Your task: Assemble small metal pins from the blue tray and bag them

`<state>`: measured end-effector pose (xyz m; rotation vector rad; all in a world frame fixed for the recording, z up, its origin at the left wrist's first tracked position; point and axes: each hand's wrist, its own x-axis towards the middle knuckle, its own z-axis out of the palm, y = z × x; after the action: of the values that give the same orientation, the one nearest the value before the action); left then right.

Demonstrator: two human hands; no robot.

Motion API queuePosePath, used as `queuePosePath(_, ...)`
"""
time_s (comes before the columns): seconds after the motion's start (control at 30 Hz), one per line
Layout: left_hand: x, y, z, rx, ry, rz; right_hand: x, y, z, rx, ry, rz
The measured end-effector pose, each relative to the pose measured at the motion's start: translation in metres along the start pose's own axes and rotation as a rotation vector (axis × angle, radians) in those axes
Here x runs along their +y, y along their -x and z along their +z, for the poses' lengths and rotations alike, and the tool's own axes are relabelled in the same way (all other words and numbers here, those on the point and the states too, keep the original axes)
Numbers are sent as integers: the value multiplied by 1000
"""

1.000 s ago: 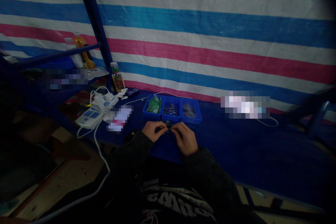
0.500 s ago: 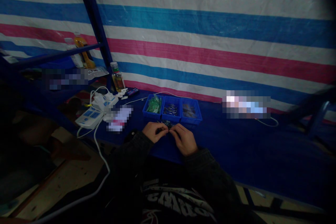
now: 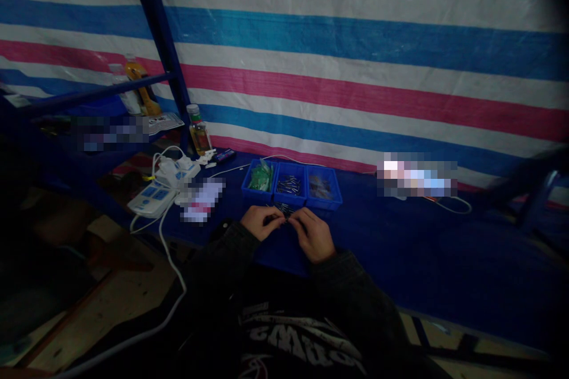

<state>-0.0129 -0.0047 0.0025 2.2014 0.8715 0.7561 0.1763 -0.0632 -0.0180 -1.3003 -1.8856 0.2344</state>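
Fingertips nearly touching over a blue tabletop [image 3: 400, 254]: left hand [image 3: 260, 222] and right hand [image 3: 316, 235] side by side, thumb and forefinger pinched in each, apparently on one small dark piece [image 3: 287, 220] too tiny to make out. Just beyond the fingertips, on the tabletop, a loose pile of slim dark pieces [image 3: 281, 208], partly hidden by the hands. Directly behind the pile, three blue bins in a row, walls touching: in the left bin [image 3: 256, 194], green pieces [image 3: 260, 176]; in the middle bin [image 3: 290, 199], slim metallic pieces [image 3: 288, 184] lying every which way; in the right bin [image 3: 326, 203], brownish contents [image 3: 320, 186], too dim to identify. Near the body, dark sleeves [image 3: 355, 278] and a dark shirt with white lettering [image 3: 297, 340].

Farther left, a lit, pixelated rectangle [image 3: 204, 200] flat on the surface, then a white power strip [image 3: 153, 200] with a white cable [image 3: 165, 243] trailing off the edge. Behind, an upright bottle of amber liquid [image 3: 201, 137] beside a blue upright post [image 3: 171, 59], with a small dark box [image 3: 224, 157] at its foot. Well to the right, a bright, pixelated object [image 3: 415, 177] and a thin looped cable [image 3: 464, 208]. Across the background, a sheet striped in pink, white and blue [image 3: 355, 71].
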Motion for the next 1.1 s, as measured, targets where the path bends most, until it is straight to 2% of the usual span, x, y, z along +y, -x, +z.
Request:
queuePosePath(0.5,-2,2,3,33,8,1,0,0,1,9,-25,3)
queuePosePath(1.1,-2,1,2,17,-8,9,1,1,1,10,-11,4)
